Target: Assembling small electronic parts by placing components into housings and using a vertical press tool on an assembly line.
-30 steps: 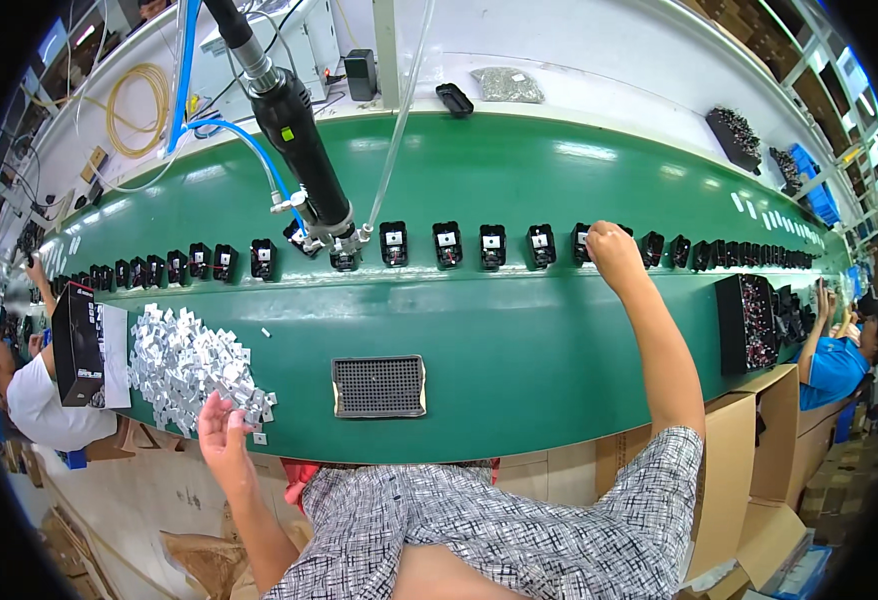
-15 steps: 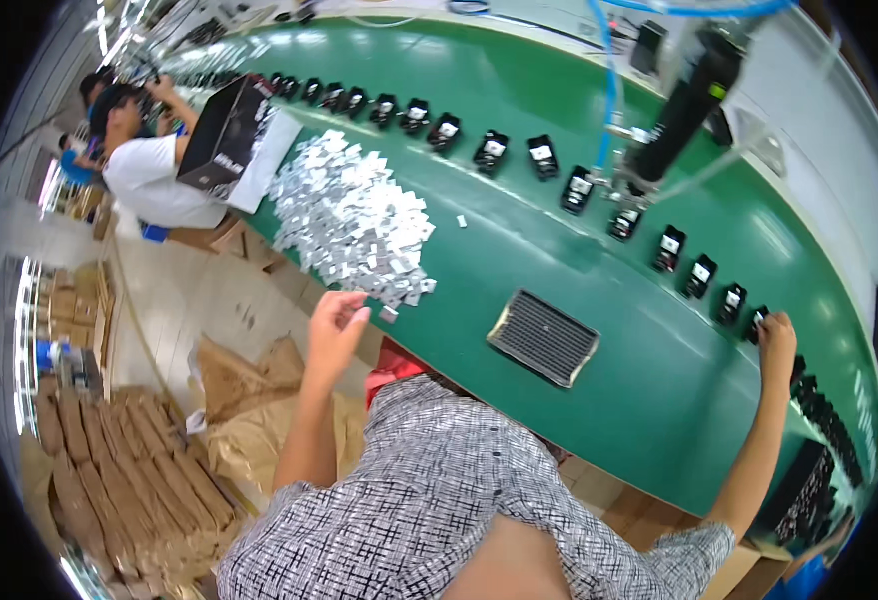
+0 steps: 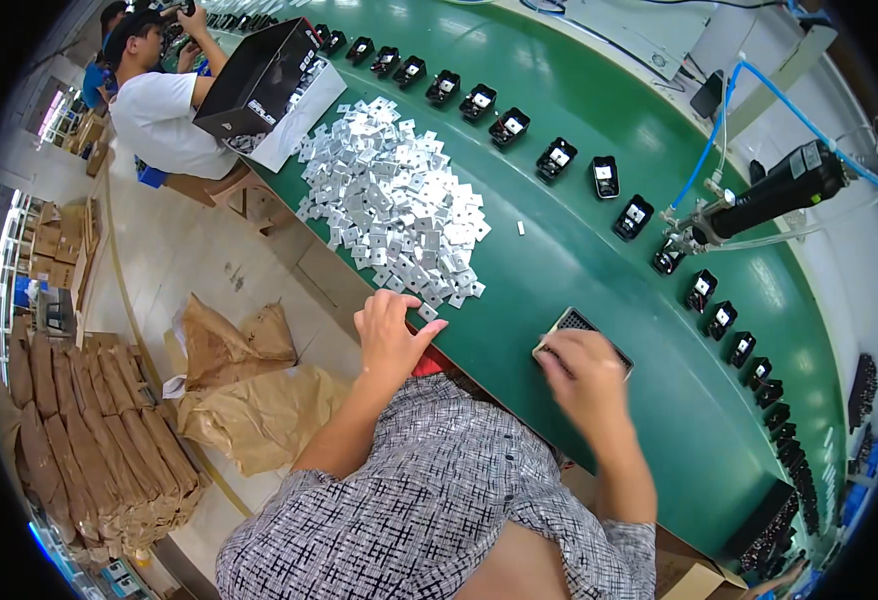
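Note:
My left hand (image 3: 391, 335) is at the table's near edge, its thumb and forefinger apart on either side of a small silver metal plate (image 3: 428, 312). Whether they touch the plate is unclear. Just beyond lies a large heap of similar square plates (image 3: 399, 190), many with a hole. My right hand (image 3: 591, 378) is over a small black ridged tray (image 3: 577, 320) and covers much of it. Its fingers point down toward the tray and are smeared by motion, so anything between them cannot be made out.
A curved row of black housings (image 3: 556, 160) runs along the green table (image 3: 499, 340). A black pneumatic tool (image 3: 779, 195) with blue hoses hangs over the row. A co-worker (image 3: 164, 110) sits at far left beside a black carton (image 3: 259, 85). Brown cardboard stacks (image 3: 109, 450) stand on the floor.
My right hand has come from a housing at the far right to the ridged tray. My left hand has moved to the loose plate, its thumb and forefinger spreading. The view has shifted.

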{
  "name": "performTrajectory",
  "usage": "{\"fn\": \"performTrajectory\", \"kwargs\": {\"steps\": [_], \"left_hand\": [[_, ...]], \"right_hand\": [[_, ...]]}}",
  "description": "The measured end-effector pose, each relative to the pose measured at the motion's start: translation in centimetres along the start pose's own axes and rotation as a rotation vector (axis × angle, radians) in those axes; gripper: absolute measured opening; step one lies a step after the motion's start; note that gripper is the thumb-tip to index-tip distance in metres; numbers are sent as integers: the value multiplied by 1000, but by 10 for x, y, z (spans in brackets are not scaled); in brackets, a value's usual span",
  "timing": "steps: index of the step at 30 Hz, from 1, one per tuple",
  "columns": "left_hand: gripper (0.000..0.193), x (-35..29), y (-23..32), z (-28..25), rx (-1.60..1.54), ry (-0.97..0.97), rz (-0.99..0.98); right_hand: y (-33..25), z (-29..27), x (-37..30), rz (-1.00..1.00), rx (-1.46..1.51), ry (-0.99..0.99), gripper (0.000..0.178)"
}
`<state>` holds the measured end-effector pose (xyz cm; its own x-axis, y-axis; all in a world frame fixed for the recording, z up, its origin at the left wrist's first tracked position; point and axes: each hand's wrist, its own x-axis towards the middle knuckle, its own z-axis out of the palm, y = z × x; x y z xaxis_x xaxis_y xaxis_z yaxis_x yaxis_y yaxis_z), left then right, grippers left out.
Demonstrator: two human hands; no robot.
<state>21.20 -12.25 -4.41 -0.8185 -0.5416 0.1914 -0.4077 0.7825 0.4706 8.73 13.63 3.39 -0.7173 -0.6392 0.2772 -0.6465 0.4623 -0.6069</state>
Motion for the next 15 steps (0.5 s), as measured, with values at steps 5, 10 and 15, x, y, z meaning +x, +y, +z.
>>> {"fn": "performTrajectory", "kwargs": {"steps": [5,10,15], "left_hand": [[34,-1,-12,6,-118,-24,38],[32,-2,-21,6,-201,-47,67],[32,-1,-27,7,-237,-47,112]], "right_hand": [[-13,79,55,-67,17,6,24],[-9,115,78,-58,21,11,25],[-16,122,85,63,0,-19,27]]}}
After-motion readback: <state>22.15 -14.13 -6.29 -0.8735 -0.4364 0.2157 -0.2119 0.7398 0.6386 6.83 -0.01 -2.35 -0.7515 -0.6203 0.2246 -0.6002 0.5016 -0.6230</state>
